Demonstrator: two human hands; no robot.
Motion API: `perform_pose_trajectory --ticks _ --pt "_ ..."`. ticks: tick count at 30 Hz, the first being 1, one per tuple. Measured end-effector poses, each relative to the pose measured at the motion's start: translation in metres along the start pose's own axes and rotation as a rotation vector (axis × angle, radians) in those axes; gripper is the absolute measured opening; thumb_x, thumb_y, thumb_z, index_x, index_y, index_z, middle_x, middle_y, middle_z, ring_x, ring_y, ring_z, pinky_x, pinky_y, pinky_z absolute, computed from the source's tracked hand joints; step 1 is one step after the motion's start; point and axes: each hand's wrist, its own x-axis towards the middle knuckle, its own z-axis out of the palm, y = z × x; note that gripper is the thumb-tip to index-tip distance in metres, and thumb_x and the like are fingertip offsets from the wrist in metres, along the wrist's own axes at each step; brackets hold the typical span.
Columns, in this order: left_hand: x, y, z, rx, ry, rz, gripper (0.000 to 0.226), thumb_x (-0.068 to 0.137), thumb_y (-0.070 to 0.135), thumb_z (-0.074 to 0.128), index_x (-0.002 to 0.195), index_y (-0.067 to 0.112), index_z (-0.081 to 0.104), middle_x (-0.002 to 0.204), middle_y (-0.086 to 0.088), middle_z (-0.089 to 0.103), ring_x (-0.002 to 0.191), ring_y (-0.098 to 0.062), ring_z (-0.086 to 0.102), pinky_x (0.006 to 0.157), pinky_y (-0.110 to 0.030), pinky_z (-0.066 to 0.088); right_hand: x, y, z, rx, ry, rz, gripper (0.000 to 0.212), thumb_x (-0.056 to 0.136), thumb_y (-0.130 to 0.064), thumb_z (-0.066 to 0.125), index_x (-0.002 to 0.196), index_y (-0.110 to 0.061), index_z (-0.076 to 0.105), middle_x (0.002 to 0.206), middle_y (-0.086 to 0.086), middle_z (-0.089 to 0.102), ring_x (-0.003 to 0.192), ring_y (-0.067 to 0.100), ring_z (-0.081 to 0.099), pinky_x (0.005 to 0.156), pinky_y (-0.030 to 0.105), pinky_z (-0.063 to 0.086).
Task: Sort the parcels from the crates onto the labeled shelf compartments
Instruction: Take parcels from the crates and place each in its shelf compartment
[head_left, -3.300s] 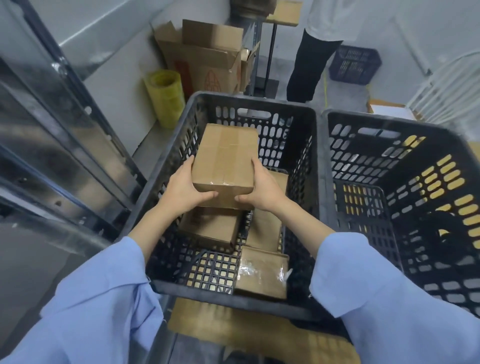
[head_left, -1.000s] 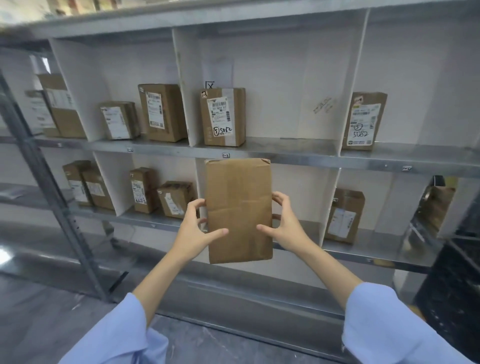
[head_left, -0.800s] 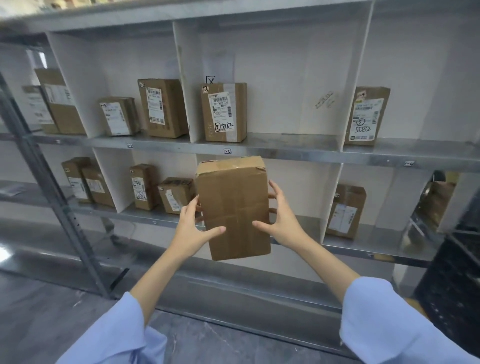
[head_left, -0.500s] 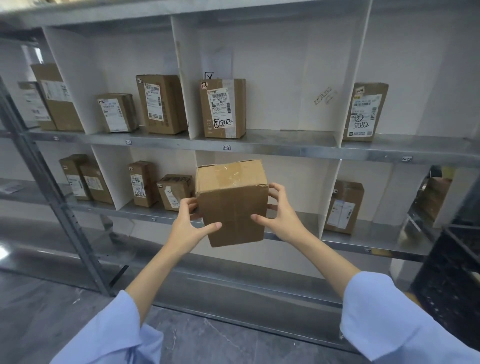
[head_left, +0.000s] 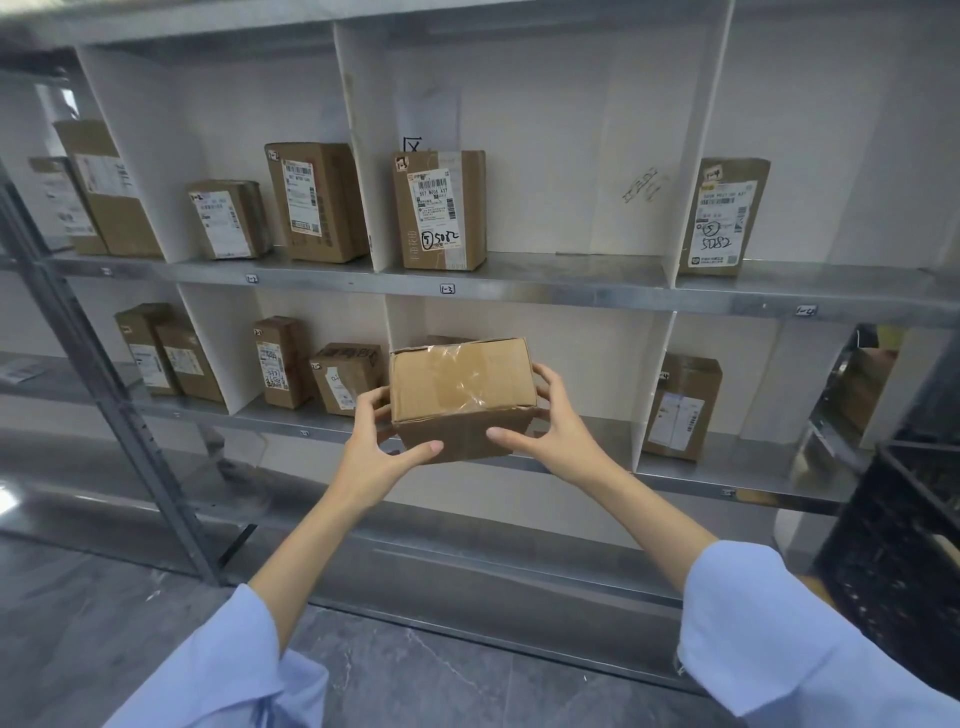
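Both hands, left hand (head_left: 376, 457) and right hand (head_left: 558, 431), grip a taped parcel (head_left: 462, 395) before the shelf (head_left: 545, 291); its label is unseen, so turning it comes next.

Behind the carton (head_left: 462, 384) we catch only a brown sliver of another parcel (head_left: 448, 340); the rest of it is hidden. The fingers of the left hand (head_left: 382, 447) and right hand (head_left: 558, 431) pass partly out of sight behind the carton's sides. The black crate (head_left: 904, 561) is cut by the right edge, and we cannot see inside it. The blue sleeves (head_left: 234, 670) run off the bottom edge. The fine print on the shipping label (head_left: 434, 205) is too small to read, as is the tag (head_left: 305, 432) on the lower shelf lip.
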Motion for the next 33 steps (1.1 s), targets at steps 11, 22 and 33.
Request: perform_pose_trajectory --ticks 11,22,33 --pt "-0.005 -0.005 -0.003 -0.048 0.073 -0.012 0.08 0.077 0.028 0.08 0.139 0.025 0.028 0.137 0.005 0.04 0.12 -0.011 0.044 0.092 -0.018 0.04 -0.002 0.004 0.002 0.112 -0.074 0.02 0.077 0.09 -0.037 0.069 0.148 -0.037 0.019 0.152 -0.004 0.037 0.131 0.009 0.043 0.098 0.016 0.039" --pt "-0.015 -0.023 -0.039 -0.001 0.14 0.007 0.093 0.075 0.019 0.083 0.15 0.024 0.029 0.151 0.003 0.03 0.13 -0.011 0.038 0.104 -0.026 0.038 0.012 -0.006 0.043 -0.027 -0.121 -0.134 0.1 0.077 0.0 0.081 0.154 -0.019 0.021 0.154 -0.004 0.022 0.134 0.009 0.033 0.09 0.0 0.038" --pt "-0.019 -0.051 -0.098 -0.148 0.186 0.031 0.086 0.071 0.02 0.084 0.143 0.022 0.036 0.145 0.009 0.044 0.135 -0.009 0.042 0.088 -0.005 0.044 0.034 -0.021 0.101 -0.006 -0.193 -0.149 0.098 0.074 0.003 0.081 0.147 -0.022 0.021 0.131 -0.028 0.037 0.121 -0.011 0.045 0.09 0.003 0.04"
